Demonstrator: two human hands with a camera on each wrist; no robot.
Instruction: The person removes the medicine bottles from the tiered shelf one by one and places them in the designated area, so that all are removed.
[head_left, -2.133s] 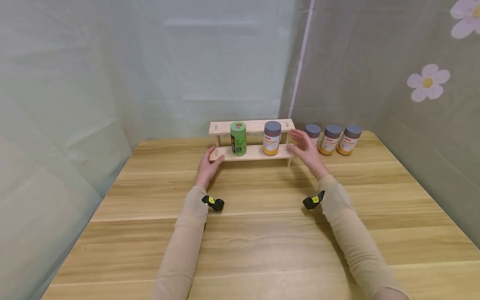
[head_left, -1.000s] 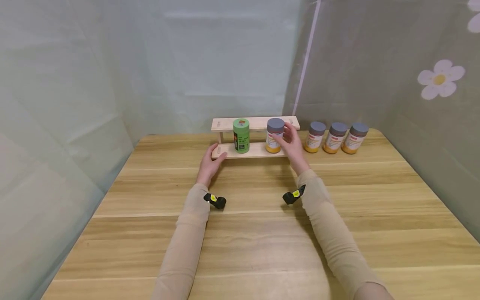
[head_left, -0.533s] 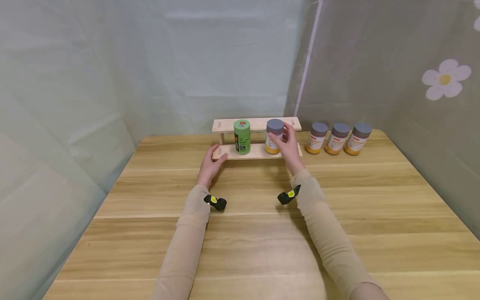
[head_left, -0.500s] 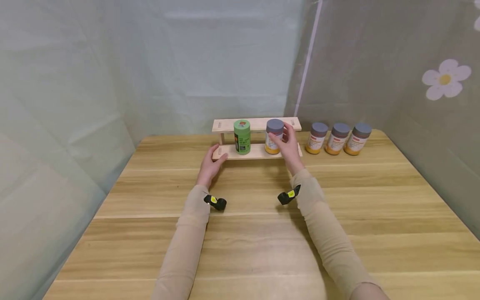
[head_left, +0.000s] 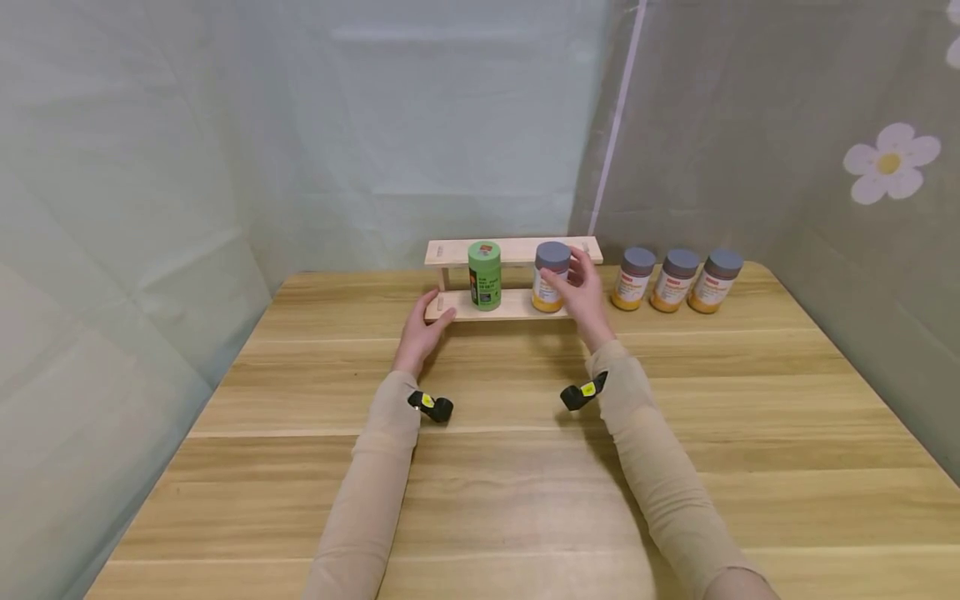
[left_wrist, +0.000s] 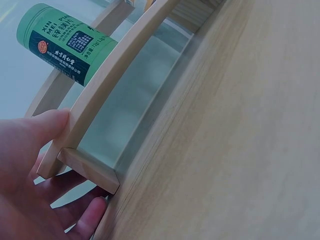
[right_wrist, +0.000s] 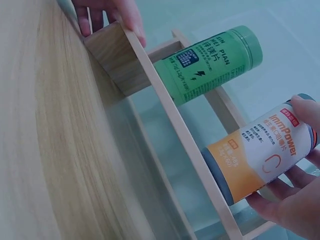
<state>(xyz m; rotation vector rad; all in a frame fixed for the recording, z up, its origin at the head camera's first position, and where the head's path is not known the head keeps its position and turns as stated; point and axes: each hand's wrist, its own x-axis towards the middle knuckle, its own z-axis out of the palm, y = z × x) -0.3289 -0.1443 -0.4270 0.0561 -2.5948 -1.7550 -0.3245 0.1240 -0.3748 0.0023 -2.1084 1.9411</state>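
Observation:
A small two-tier wooden rack [head_left: 516, 305] stands at the back of the table. My left hand [head_left: 418, 335] grips the left end of its lower board, thumb on top and the other fingers behind and below, as the left wrist view shows. On that board, towards the left, a green supplement bottle [head_left: 487, 283] stands upright. Nearer the right end is a white-and-orange vitamin bottle [right_wrist: 260, 150] with a grey lid [head_left: 552, 252]. My right hand [head_left: 588, 302] holds this bottle from its right side, thumb across the front, fingers behind. Its base is at the board in the right wrist view.
To the right of the rack, three similar grey-lidded bottles [head_left: 632, 282] stand in a row on the wooden table [head_left: 487, 467]. A pale cloth backdrop [head_left: 465, 125] hangs close behind, with more cloth along both sides.
My right hand has moved left from the rack's right end and taken hold of the vitamin bottle. The bottle has shifted slightly right since half a second ago. My left hand stays on the rack.

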